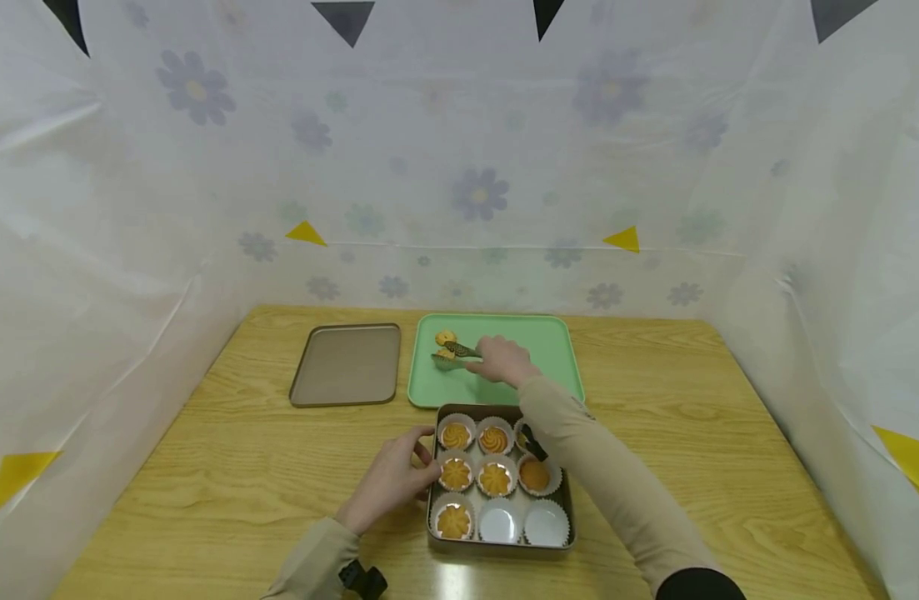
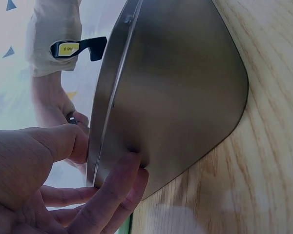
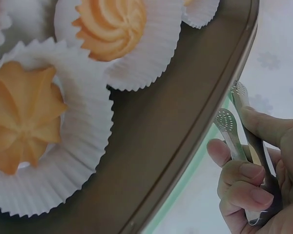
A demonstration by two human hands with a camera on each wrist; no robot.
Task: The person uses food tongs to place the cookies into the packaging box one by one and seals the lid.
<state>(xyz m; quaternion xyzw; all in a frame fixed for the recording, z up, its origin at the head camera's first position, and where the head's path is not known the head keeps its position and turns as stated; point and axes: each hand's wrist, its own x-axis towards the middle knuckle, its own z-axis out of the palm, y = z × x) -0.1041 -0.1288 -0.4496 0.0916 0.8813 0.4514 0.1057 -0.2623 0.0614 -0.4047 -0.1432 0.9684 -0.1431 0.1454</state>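
Note:
My left hand point(image 1: 395, 477) grips the left side of a dark metal baking tin point(image 1: 504, 550); in the left wrist view its thumb is at the rim and fingertips touch the outer wall. Inside the tin stand white paper cups, several with swirled golden cookies point(image 1: 493, 478). Two front cups point(image 1: 545, 523) hold no cookie. Over the green tray point(image 1: 552, 354), my right hand point(image 1: 501, 360) holds metal tongs point(image 1: 465, 351). Their perforated tips point(image 3: 227, 119) stand apart around a cookie point(image 1: 446, 354), contact unclear. Another cookie point(image 1: 446, 337) lies just behind it.
A brown flat tray point(image 1: 347, 367) lies left of the green tray on the wooden table point(image 1: 654, 392). My right forearm point(image 1: 601, 467) passes over the tin's right side and partly hides the cups there. White patterned sheeting point(image 1: 477, 250) surrounds the table at the back and sides.

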